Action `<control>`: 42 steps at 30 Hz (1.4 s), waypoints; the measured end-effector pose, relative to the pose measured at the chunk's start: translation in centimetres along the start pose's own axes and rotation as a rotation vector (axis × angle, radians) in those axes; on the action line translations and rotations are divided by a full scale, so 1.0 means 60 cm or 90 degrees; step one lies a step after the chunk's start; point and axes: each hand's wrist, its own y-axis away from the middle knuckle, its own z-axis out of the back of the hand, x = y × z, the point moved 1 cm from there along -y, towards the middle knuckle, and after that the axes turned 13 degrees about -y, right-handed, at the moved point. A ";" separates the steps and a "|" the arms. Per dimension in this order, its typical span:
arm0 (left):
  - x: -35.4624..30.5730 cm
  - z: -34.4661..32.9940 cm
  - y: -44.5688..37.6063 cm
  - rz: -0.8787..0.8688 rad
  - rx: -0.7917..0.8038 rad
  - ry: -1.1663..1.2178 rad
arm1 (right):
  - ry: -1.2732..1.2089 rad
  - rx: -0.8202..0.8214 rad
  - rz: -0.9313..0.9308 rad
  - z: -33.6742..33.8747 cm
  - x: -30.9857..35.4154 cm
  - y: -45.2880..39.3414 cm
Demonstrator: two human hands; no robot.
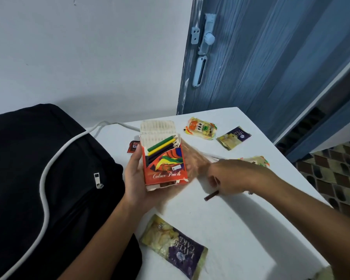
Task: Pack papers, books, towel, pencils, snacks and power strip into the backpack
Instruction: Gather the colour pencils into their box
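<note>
The open pencil box (164, 164) lies cradled in the left hand (136, 174) above the table (240, 229); the right hand (228, 178) pinches a loose brown pencil (211, 195) (blurred). It should slide in point-first beside the four showing. Five snack packets lie around, near the backpack (38, 178).

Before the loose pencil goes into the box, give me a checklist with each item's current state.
1. Box held by left hand: ok.
2. Box flap open, pencils showing at the top: ok.
3. Right hand grips the brown pencil: ok, though the hand is motion-blurred.
4. Room left in the box for another pencil: cannot tell.
5. Box bottom sound: not ok, lower flap looks torn open.
6. Backpack opening ready: cannot tell, only a closed-looking zipper shows.
</note>
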 end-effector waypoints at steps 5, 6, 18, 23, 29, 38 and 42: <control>0.001 -0.003 0.000 -0.002 -0.012 -0.006 | 0.119 -0.077 0.043 -0.032 0.003 -0.002; 0.002 -0.003 0.000 -0.001 -0.011 -0.002 | 0.127 -0.092 0.054 -0.037 0.005 -0.003; 0.001 -0.004 0.001 0.003 -0.017 -0.018 | -0.099 -0.067 0.084 -0.006 0.011 0.003; 0.002 -0.004 0.000 -0.002 -0.004 -0.019 | -0.259 -0.225 0.173 0.050 0.025 -0.001; 0.002 -0.008 0.005 0.024 0.032 -0.059 | -0.213 -0.500 0.332 0.060 0.058 -0.036; 0.008 0.005 0.002 0.056 0.089 -0.100 | -0.056 -0.589 0.347 0.059 0.082 -0.056; 0.007 0.007 0.000 0.037 0.055 -0.102 | -0.040 -0.574 0.382 0.052 0.080 -0.055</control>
